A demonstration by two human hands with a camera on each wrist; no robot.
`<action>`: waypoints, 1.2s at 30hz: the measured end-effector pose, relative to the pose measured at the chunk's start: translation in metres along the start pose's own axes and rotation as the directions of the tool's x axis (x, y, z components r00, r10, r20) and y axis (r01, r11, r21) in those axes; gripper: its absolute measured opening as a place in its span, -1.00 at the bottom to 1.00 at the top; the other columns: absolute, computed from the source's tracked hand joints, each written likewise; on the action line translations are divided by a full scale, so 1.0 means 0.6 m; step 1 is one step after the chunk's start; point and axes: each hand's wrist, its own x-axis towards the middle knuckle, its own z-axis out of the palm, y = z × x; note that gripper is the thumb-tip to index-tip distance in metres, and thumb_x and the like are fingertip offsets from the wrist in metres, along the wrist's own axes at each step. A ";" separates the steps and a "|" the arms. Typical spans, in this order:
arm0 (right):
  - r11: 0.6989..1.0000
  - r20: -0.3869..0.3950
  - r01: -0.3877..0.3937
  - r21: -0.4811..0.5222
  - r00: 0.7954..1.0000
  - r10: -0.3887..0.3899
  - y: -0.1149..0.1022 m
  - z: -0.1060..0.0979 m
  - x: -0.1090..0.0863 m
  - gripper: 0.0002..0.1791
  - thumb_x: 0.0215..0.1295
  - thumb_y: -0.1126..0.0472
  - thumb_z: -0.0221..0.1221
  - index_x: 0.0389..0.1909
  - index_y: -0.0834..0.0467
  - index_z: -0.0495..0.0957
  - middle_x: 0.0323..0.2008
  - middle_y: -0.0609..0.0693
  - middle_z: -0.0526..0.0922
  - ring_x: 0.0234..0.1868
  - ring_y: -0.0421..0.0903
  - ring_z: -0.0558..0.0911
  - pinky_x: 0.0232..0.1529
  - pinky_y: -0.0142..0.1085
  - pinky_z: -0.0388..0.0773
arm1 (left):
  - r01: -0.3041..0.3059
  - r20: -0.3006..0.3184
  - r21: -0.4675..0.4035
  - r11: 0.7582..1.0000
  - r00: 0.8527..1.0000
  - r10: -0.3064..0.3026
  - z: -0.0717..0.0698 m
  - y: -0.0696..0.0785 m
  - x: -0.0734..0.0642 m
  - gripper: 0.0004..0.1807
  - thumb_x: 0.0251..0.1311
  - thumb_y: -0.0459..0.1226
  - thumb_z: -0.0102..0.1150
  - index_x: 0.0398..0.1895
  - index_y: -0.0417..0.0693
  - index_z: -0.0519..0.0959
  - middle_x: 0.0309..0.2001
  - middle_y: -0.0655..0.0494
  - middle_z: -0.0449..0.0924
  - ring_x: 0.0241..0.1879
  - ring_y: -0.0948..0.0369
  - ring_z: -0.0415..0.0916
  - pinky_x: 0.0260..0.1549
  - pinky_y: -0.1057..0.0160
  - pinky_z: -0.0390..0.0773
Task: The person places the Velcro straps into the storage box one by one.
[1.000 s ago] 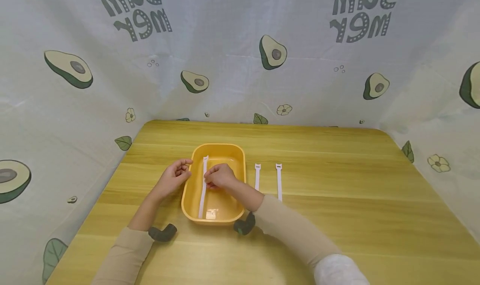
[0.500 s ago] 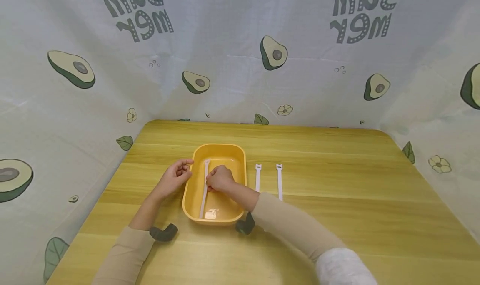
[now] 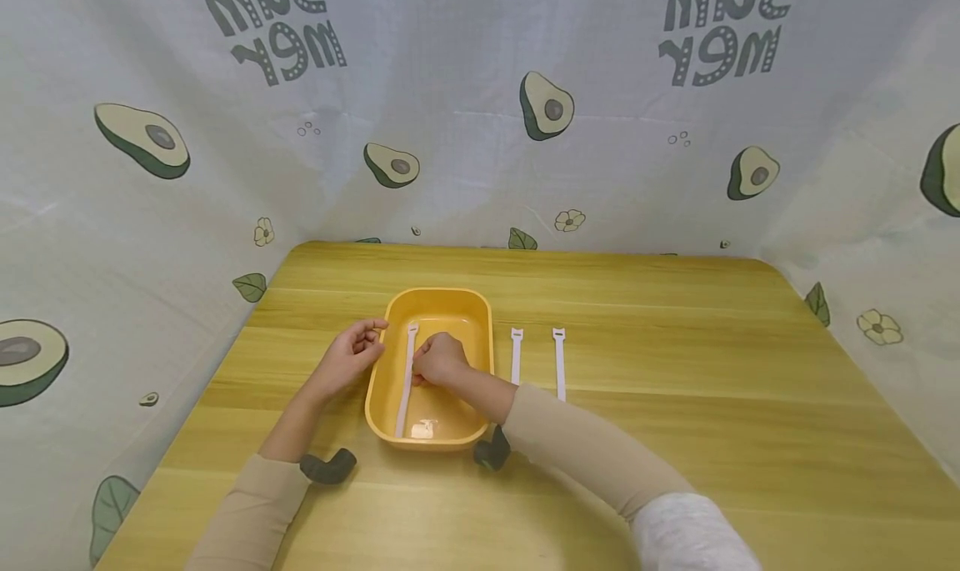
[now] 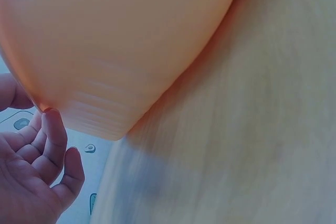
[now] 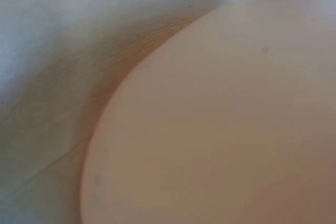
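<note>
Right hand (image 3: 441, 358) down inside the yellow tray, fingers (image 3: 422, 369) bunched together and pointing at the white strap; can't tell if they're pinching it or just beside it, since the fingertips are partly hidden. Left hand (image 3: 348, 356) at the tray's left side, fingers loosely bent, thumb apart, a fingertip touching the rim; left wrist view shows that contact from below.

White strap (image 3: 405, 396) lies lengthwise in the left half of the yellow tray (image 3: 429, 444), slotted head at the far end, tail at the near end, leaning slightly. Right wrist view is mostly the pale outer wall of the tray, right fingers not visible there.

Just right of the tray, two more straps, near strap (image 3: 516, 356) and outer strap (image 3: 559, 364), roughly parallel on the worktop (image 3: 675, 329), slotted heads away from the person, lower ends cut off by the right sleeve (image 3: 592, 450). Dark curved piece (image 3: 328, 468) beside the left wrist. Behind the worktop, pale cloth (image 3: 465, 54) with avocado prints and mirrored lettering.
</note>
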 end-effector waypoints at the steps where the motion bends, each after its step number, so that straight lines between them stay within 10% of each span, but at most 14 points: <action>1: 1.000 0.002 -0.003 0.005 1.000 0.003 0.000 0.000 0.000 -0.85 0.08 0.53 0.20 -0.57 0.27 0.53 -0.71 0.07 0.61 -0.72 -0.13 0.61 -0.62 -0.38 0.56 | -0.001 0.001 0.001 1.000 1.000 0.001 0.000 0.000 0.000 -0.60 0.31 -0.49 0.03 0.18 -0.50 0.33 -0.24 -0.08 0.38 -0.36 0.27 0.32 -0.39 0.43 0.38; 22: 0.994 0.049 0.064 0.089 0.996 -0.068 -0.004 -0.033 -0.022 -0.98 0.10 0.42 0.25 -0.43 0.29 0.59 -0.54 0.08 0.65 -0.57 -0.04 0.68 -0.49 -0.32 0.62 | -0.020 0.020 0.015 1.000 1.000 0.020 0.003 0.002 0.003 -0.61 0.32 -0.47 0.02 0.18 -0.50 0.33 -0.25 -0.06 0.37 -0.37 0.26 0.32 -0.40 0.42 0.38; 36: 0.936 0.182 0.172 0.306 0.955 -0.235 -0.010 -0.105 -0.056 -0.75 0.26 0.37 0.22 -0.09 0.42 0.54 -0.19 0.32 0.64 -0.33 0.00 0.71 -0.11 -0.03 0.61 | -0.010 0.011 0.017 1.000 1.000 0.010 0.000 -0.005 0.002 -0.61 0.32 -0.47 0.03 0.18 -0.50 0.34 -0.21 -0.09 0.37 -0.31 0.24 0.33 -0.36 0.44 0.39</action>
